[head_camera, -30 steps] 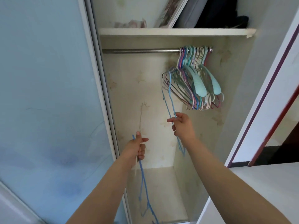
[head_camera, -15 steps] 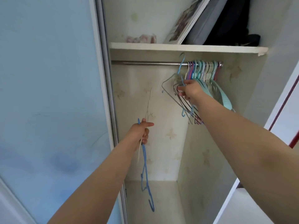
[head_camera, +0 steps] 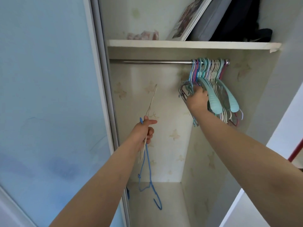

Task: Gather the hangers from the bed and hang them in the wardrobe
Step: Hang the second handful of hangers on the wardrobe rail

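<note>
Top shelf (head_camera: 193,45): leaning picture book (head_camera: 188,18), grey cushion (head_camera: 211,22), black bag (head_camera: 242,22), pink bundle (head_camera: 142,35) at left. Frosted blue sliding door (head_camera: 49,95), left.

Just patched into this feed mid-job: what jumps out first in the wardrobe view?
The eye lands on the bunch of pastel hangers crowded at the right end of the metal rail, where the right hand reaches into their lower left edge. Lower left, the left hand grips a blue wire hanger dangling hook-down, together with a pale hanger pointing up. Above, the shelf carries leaning books and dark bags.
</note>
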The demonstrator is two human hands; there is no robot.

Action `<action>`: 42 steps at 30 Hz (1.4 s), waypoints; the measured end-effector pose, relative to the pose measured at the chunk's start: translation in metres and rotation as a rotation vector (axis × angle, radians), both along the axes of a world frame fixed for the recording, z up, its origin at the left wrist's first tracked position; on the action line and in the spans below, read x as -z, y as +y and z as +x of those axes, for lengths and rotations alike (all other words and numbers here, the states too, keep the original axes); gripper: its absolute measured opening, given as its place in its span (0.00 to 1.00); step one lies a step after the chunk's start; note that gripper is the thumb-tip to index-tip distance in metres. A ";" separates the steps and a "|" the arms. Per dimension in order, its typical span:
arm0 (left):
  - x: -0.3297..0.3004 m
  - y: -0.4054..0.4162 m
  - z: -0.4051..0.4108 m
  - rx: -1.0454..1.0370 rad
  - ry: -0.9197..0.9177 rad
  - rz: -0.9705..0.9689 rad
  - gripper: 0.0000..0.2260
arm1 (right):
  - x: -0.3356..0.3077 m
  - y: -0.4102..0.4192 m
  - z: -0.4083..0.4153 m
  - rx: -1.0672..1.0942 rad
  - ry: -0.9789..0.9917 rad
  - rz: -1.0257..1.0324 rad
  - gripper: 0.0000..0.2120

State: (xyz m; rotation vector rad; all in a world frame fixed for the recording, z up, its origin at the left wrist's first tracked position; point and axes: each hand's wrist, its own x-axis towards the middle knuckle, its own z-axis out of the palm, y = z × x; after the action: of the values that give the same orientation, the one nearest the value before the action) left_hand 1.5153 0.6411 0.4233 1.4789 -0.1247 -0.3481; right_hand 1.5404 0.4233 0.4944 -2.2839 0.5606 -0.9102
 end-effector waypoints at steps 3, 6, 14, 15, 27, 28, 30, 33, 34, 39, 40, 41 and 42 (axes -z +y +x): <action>0.004 -0.007 -0.001 0.017 0.048 -0.084 0.22 | 0.019 0.037 -0.032 -0.039 -0.218 -0.267 0.18; 0.000 -0.017 -0.003 -0.018 0.082 -0.119 0.20 | 0.022 0.078 -0.073 -0.408 0.165 0.020 0.25; -0.003 -0.029 -0.008 -0.024 0.133 -0.180 0.12 | 0.059 0.102 -0.118 -0.669 0.561 0.167 0.15; 0.000 -0.029 -0.007 0.003 0.126 -0.170 0.12 | 0.063 0.099 -0.116 -0.605 0.489 0.181 0.13; 0.017 -0.007 -0.022 0.067 -0.390 0.352 0.13 | 0.091 0.087 -0.121 -0.412 0.199 0.401 0.13; 0.018 -0.007 -0.023 0.062 -0.427 0.439 0.13 | 0.093 0.088 -0.119 -0.396 0.188 0.456 0.13; 0.023 -0.008 -0.029 0.023 -0.482 0.594 0.15 | 0.098 0.089 -0.118 -0.361 0.152 0.542 0.13; 0.036 -0.013 -0.040 -0.075 -0.534 0.690 0.18 | 0.108 0.094 -0.120 -0.347 0.099 0.486 0.13; 0.039 -0.014 -0.044 -0.124 -0.539 0.639 0.19 | 0.112 0.096 -0.122 -0.350 0.082 0.444 0.12; 0.046 -0.008 -0.057 -0.270 -0.448 0.345 0.14 | 0.125 0.099 -0.128 -0.293 -0.023 0.400 0.11; 0.049 -0.006 -0.057 -0.231 -0.460 0.390 0.12 | 0.125 0.098 -0.129 -0.277 -0.045 0.414 0.11; 0.053 -0.004 -0.056 -0.195 -0.472 0.442 0.12 | 0.126 0.098 -0.130 -0.275 -0.061 0.426 0.11; 0.057 -0.003 -0.055 -0.173 -0.470 0.451 0.12 | 0.126 0.099 -0.132 -0.286 -0.070 0.427 0.10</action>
State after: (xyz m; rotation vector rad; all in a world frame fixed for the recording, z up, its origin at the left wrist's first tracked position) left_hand 1.4602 0.6384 0.3663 1.9851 -0.3054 0.1298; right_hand 1.4086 0.5227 0.3686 -1.8771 0.3449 -0.6534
